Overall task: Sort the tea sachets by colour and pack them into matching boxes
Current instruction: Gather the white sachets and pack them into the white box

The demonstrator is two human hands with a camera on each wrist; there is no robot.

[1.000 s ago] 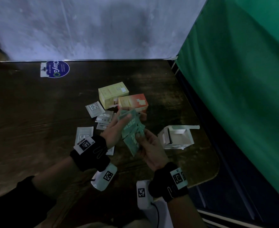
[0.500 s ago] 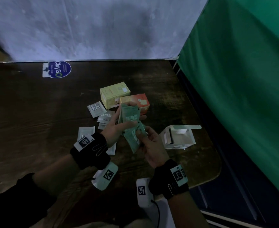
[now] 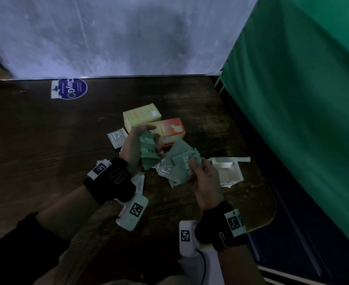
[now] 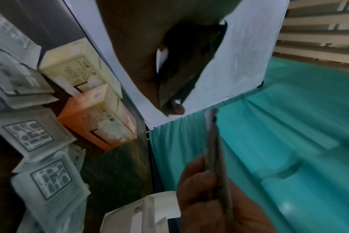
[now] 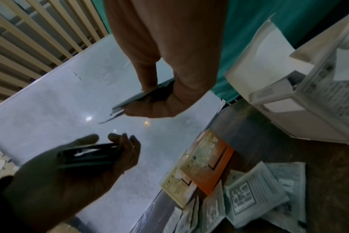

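Note:
My left hand (image 3: pixel 135 148) holds a small stack of green tea sachets (image 3: pixel 148 152) above the table, fingers curled round it. Just to its right, my right hand (image 3: pixel 202 173) pinches a fanned bunch of green sachets (image 3: pixel 180 165) between thumb and fingers. In the right wrist view that bunch (image 5: pixel 137 98) shows edge-on. A yellow box (image 3: pixel 141 116) and an orange box (image 3: pixel 170 129) lie shut behind the hands. An open white box (image 3: pixel 229 171) lies on its side right of my right hand. Several white sachets (image 3: pixel 117 137) lie on the table by my left hand.
The dark wooden table (image 3: pixel 46 140) ends in a rounded corner at the near right (image 3: pixel 270 208). A green curtain (image 3: pixel 303 99) hangs along the right, a pale wall (image 3: pixel 118 38) stands behind. A blue round sticker (image 3: pixel 71 88) sits at the far left.
The hands have drawn apart: the one bunch of green sachets is now split, part in the left hand, part carried right by the right hand toward the open white box.

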